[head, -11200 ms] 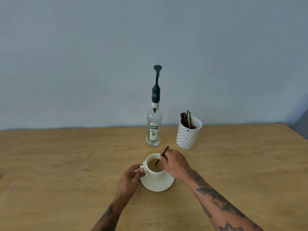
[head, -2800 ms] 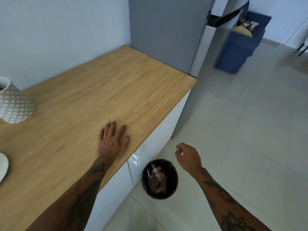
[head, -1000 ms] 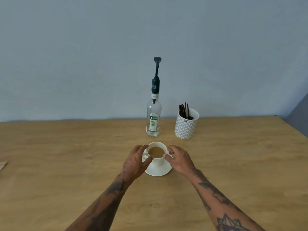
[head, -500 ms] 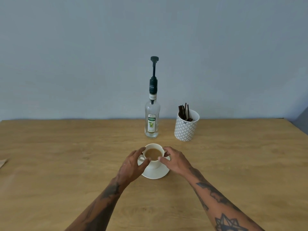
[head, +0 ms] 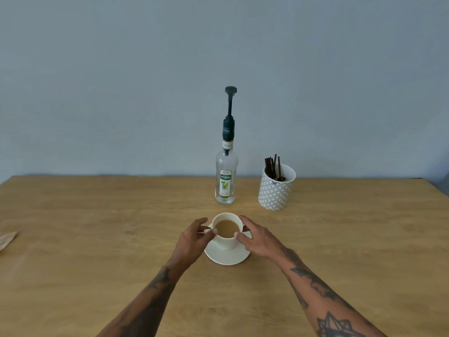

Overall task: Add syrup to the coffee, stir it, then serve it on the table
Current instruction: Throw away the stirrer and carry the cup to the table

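Before the syrup bottle point(head: 226, 176), both hands point(head: 194, 239) grasp the saucer point(head: 227, 257) under the coffee cup point(head: 227, 231); serving needs a level lift.

Beyond the left hand point(head: 192, 242) and right hand point(head: 257, 242) stand the syrup bottle point(head: 226, 181) and patterned cup point(head: 276, 188), with a gap between; the table point(head: 97, 239) lies open on both outer sides.
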